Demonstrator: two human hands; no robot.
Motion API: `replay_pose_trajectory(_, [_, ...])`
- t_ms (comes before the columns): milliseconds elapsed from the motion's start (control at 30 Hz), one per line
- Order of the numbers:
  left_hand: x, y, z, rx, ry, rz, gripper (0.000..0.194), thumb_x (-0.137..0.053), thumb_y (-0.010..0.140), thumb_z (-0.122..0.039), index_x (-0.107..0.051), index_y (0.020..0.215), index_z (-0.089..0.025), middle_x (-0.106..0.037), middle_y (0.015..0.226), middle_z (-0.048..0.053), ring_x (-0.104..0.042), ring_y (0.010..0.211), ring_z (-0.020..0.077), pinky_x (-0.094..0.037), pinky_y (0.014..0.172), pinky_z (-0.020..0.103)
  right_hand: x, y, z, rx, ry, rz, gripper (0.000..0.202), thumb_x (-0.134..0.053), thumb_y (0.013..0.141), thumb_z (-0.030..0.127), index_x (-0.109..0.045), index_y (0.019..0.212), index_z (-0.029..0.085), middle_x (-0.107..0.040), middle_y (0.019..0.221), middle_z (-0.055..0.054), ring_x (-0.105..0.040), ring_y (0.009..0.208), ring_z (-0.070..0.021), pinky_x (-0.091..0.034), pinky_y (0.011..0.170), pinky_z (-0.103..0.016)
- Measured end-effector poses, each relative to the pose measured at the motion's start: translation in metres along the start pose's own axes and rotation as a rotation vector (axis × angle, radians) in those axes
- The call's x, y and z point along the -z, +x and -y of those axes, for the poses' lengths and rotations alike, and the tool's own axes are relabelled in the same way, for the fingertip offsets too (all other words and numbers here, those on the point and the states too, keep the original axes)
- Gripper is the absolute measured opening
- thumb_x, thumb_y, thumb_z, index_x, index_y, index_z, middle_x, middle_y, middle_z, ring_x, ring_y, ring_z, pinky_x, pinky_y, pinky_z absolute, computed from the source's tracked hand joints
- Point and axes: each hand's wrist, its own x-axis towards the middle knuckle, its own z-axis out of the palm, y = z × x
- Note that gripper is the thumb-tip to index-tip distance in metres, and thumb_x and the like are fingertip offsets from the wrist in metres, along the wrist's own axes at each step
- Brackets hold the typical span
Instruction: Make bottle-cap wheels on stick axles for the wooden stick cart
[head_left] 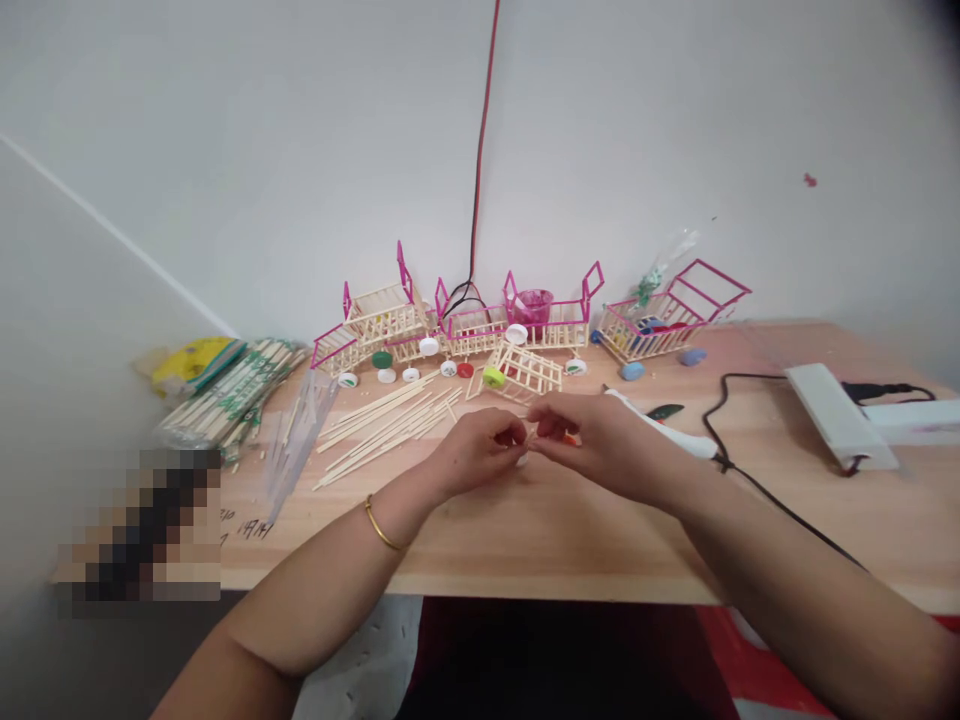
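My left hand and my right hand meet fingertip to fingertip low over the middle of the table. Both are closed in a pinch; a small pale piece shows under the fingers, too hidden to name. Just beyond them lies a frame of thin wooden sticks with a yellow-green bottle cap at its left end. Loose wooden sticks are spread out left of my left hand. Next to my right wrist lies a white glue gun, partly covered by the forearm.
Several small stick carts with magenta edges and bottle-cap wheels line the wall, another cart to their right. A magenta-stained cup stands among them. Bundled sticks lie left. Black cable and a white box occupy the right.
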Motion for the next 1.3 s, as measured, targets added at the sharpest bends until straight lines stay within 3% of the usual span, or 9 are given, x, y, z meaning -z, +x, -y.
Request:
replay_pose_trajectory(167, [0.006,0.002,0.005,-0.059,0.009,0.036,0.020,-0.067,0.075,-0.027,-0.062,0.091,-0.016,-0.063,0.084,0.003,-0.055,0.074,0.0138,-0.043,0.068,0.026,-0.007,0.010,-0.009,0.072,0.021,0.008,0.012,-0.054,0.082,0.017,-0.066,0.081,0.019,-0.067,0.070,0.000,-0.059,0.062,-0.0129,-0.043,0.059,-0.025])
replay_pose_trajectory(300, [0.009,0.002,0.013,-0.121,-0.024,0.041,0.052,-0.076,0.067,-0.033,-0.058,0.114,-0.018,-0.061,0.111,0.010,-0.055,0.097,0.0214,-0.044,0.083,0.035,0.006,0.005,-0.016,0.057,0.050,-0.105,0.013,-0.056,0.086,0.028,-0.066,0.085,0.020,-0.067,0.071,-0.001,-0.059,0.061,-0.0131,-0.043,0.055,-0.024])
replay_pose_trajectory(400, [0.008,0.002,0.017,-0.043,-0.108,0.007,0.061,-0.080,0.063,-0.035,-0.058,0.117,-0.018,-0.060,0.113,0.011,-0.055,0.099,0.0233,-0.045,0.084,0.038,0.014,-0.002,-0.020,0.071,0.050,-0.177,0.013,-0.057,0.087,0.032,-0.066,0.085,0.021,-0.067,0.073,-0.001,-0.059,0.063,-0.0126,-0.044,0.056,-0.023])
replay_pose_trajectory(567, [0.002,0.003,0.013,0.211,-0.759,0.059,0.052,-0.079,0.065,-0.025,-0.061,0.113,-0.017,-0.065,0.102,0.008,-0.062,0.091,0.0181,-0.049,0.082,0.034,0.020,-0.014,-0.018,0.077,0.063,-0.289,0.013,-0.059,0.086,0.034,-0.065,0.084,0.022,-0.068,0.074,0.000,-0.060,0.063,-0.0121,-0.043,0.051,-0.021])
replay_pose_trajectory(733, [0.001,0.003,0.006,0.280,-1.153,0.073,0.037,-0.076,0.070,-0.017,-0.065,0.105,-0.014,-0.069,0.095,0.009,-0.068,0.090,0.0201,-0.053,0.079,0.031,0.022,-0.018,-0.015,0.098,0.044,-0.369,0.013,-0.061,0.085,0.034,-0.066,0.085,0.022,-0.070,0.074,0.000,-0.061,0.060,-0.0121,-0.044,0.052,-0.022])
replay_pose_trajectory(1000, [0.002,0.000,0.001,0.290,-1.274,0.055,0.036,-0.079,0.065,-0.014,-0.067,0.099,-0.013,-0.072,0.089,0.008,-0.070,0.082,0.0191,-0.056,0.077,0.031,0.012,-0.013,-0.010,0.167,0.069,-0.279,0.008,-0.061,0.085,0.028,-0.065,0.088,0.022,-0.069,0.079,0.000,-0.064,0.065,-0.0123,-0.047,0.054,-0.022])
replay_pose_trajectory(1300, [0.002,0.000,-0.006,0.315,-1.256,0.069,0.038,-0.081,0.063,-0.016,-0.068,0.098,-0.011,-0.071,0.088,0.008,-0.070,0.080,0.0195,-0.056,0.076,0.032,0.009,-0.015,-0.015,0.174,0.005,-0.304,0.011,-0.059,0.087,0.032,-0.065,0.090,0.023,-0.071,0.080,0.000,-0.065,0.064,-0.0135,-0.048,0.057,-0.025])
